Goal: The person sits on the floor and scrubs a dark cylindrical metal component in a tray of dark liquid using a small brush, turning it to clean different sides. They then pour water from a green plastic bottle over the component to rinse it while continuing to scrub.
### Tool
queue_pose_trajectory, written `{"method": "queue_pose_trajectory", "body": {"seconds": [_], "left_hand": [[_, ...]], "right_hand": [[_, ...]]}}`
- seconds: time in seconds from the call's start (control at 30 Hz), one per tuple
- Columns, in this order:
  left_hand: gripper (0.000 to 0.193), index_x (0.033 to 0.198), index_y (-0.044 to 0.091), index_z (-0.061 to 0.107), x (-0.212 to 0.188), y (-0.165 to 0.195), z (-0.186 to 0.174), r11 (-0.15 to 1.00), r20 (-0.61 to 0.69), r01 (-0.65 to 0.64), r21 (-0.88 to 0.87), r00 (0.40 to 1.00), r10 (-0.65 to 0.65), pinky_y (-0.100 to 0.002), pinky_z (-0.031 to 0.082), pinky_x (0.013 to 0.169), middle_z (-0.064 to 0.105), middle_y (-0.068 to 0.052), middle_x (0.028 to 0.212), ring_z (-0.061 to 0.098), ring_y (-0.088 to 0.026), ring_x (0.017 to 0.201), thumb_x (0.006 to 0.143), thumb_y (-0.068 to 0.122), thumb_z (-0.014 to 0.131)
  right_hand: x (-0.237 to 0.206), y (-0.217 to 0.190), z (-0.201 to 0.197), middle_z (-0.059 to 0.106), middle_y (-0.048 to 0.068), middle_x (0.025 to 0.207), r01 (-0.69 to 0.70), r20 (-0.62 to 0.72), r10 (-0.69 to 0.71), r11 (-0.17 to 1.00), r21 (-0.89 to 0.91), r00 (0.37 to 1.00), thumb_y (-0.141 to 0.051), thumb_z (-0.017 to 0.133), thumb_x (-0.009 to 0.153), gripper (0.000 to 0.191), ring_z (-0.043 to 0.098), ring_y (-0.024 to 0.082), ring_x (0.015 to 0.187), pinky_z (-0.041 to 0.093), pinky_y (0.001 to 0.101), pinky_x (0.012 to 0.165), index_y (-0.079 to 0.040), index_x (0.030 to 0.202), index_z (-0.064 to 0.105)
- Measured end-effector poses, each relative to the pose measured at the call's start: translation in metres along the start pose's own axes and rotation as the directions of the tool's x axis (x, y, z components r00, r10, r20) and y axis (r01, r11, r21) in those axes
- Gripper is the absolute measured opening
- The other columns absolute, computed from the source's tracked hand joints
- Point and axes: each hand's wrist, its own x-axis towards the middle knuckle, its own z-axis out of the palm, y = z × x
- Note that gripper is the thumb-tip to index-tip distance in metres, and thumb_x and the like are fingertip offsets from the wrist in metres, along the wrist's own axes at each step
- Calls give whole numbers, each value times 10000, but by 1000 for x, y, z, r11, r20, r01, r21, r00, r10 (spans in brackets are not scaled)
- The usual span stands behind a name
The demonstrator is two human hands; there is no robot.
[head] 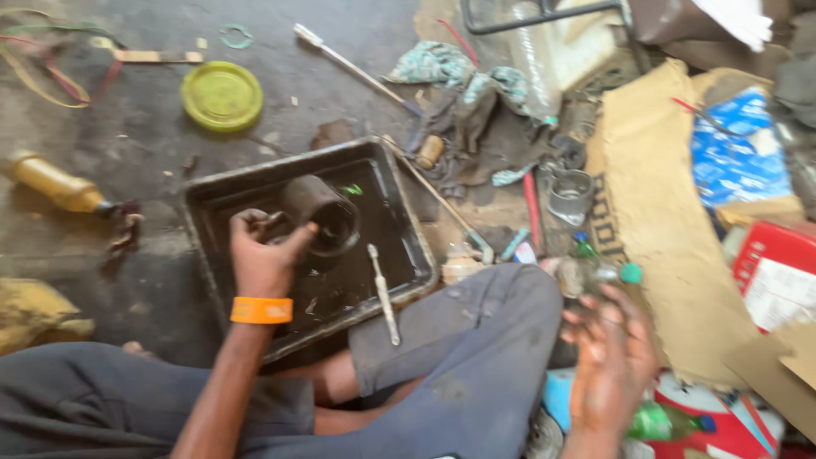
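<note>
My left hand (262, 255), with an orange wristband, grips a dark hollow metal cylinder (323, 217) and holds it tilted over a black rectangular tray (416, 255) with dark liquid in it. A toothbrush-like tool (384, 293) leans on the tray's near rim. My right hand (612, 361) is blurred, fingers spread, palm up, holding nothing, above clutter at the right. My legs in grey trousers lie across the bottom of the view.
A yellow lid (222, 96) and a yellow bottle (55, 183) lie on the dirty floor at left. Rags (476, 110), a metal cup (569, 194), cardboard (654, 221), a blue packet (735, 157), small bottles and a red box (778, 272) crowd the right.
</note>
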Motion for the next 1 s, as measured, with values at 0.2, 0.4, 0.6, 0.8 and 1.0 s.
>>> {"method": "queue_pose_trajectory", "body": {"seconds": [0.2, 0.4, 0.6, 0.8, 1.0], "left_hand": [[425, 1252, -18, 568, 1, -14, -2, 803, 180, 392, -450, 920, -348, -454, 642, 869, 724, -160, 1088, 743, -263, 943, 867, 28, 742], [341, 1187, -19, 610, 2, -14, -7, 797, 195, 365, -481, 931, -309, -469, 644, 905, 726, -150, 1097, 745, -294, 977, 865, 11, 717], [236, 1102, -48, 557, 3, -21, -15, 733, 297, 397, -552, 915, -272, -544, 628, 983, 689, -172, 1109, 716, -331, 1036, 983, 83, 714], [379, 1248, 51, 592, -10, -10, -21, 697, 348, 490, -524, 869, -350, -440, 571, 1057, 668, -135, 1209, 677, -287, 1130, 960, 254, 729], [434, 1288, 52, 560, -26, 0, -16, 715, 364, 434, -547, 893, -264, -458, 580, 1137, 630, -115, 1306, 625, -238, 1202, 976, 260, 779]], "right_hand": [[38, 84, -85, 623, 129, 1283, -223, -245, 190, 968, -116, 951, -167, 727, 918, 604, 662, 216, 1014, 571, 355, 763, -23, 1456, 493], [97, 173, -72, 580, 230, 1456, 238, -67, -327, 800, -551, 943, -157, 873, 891, 800, 584, 295, 1323, 497, 411, 1090, 60, 1510, 415], [125, 188, -52, 631, 202, 1383, 250, -98, -354, 807, -535, 930, -377, 891, 818, 840, 613, 255, 1237, 459, 400, 1095, 32, 1441, 504], [107, 187, -60, 741, 136, 1174, 76, -166, -191, 845, -529, 968, -469, 865, 778, 727, 701, 272, 1045, 538, 375, 936, -15, 1294, 626], [89, 174, -54, 708, 177, 1219, 179, -56, -252, 810, -559, 966, -271, 863, 807, 681, 685, 290, 1120, 522, 389, 949, -30, 1370, 564]]}}
